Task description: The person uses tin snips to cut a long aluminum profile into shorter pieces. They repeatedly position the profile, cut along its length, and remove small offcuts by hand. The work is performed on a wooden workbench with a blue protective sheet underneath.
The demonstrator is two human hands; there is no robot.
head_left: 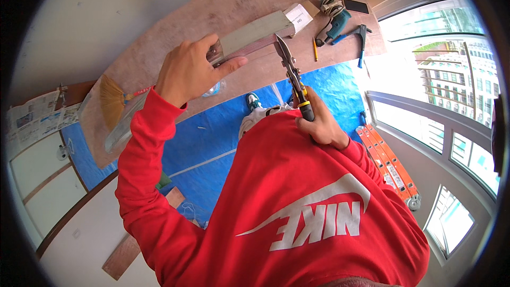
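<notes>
– At the far left, what is there?

– Sheets of newspaper [37,119] and, to the right of them, a straw broom [112,101] on the brown table [223,5].

– And the left hand?

– Your left hand [186,69] is raised over the table, fingers and thumb curled in a grip on the near end of a long grey bar [255,32]. Something shiny shows between your fingers; what it is, I cannot tell. Below that hand is part of a clear bottle [215,89].

– Where does the bar run?

– Rightward and away from you, with a pinkish lower side. Its far end reaches a white paper [298,18].

– The right hand?

– Your right hand [321,122] is closed around the black and yellow handles of metal snips [295,77]. The blades point away from you, tips beside the bar's lower edge, near its far end. Whether they touch it, or how far they are parted, I cannot make out.

– Which step does this look like?

– My reading: you are lining up the snips with the bar, before any cut. The next move calls for a steady left hold, blades squared to the chosen spot, and your left fingers well away from them.

– And further right?

– A yellow pencil [315,50], a teal drill [334,24], a dark phone [356,6] and a blue-handled tool [363,42] on the table; beyond the table, an orange ladder [388,165].
</notes>
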